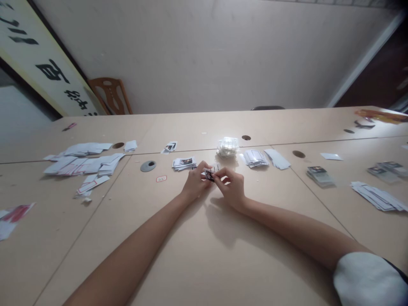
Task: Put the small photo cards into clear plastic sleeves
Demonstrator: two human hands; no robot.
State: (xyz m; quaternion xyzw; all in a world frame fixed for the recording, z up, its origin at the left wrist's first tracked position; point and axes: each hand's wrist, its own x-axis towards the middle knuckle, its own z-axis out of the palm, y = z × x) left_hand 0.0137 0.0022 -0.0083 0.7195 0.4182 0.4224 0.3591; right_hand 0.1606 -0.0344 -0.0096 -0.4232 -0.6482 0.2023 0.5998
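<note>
My left hand (195,182) and my right hand (232,187) meet over the middle of the light wooden table (204,255). Both pinch a small dark printed card (210,174) between thumb and fingers. The fingers of both hands are closed round it. Just behind the hands lies a small stack of printed cards (184,163), and a clear pile of plastic sleeves (228,147) sits a little farther back.
Piles of white papers (83,163) spread over the left side. More card stacks (255,157) and sleeved cards (320,175) lie to the right, with paper strips (378,196) at the far right. A grey cable cap (148,166) and a wooden chair (111,95) are beyond.
</note>
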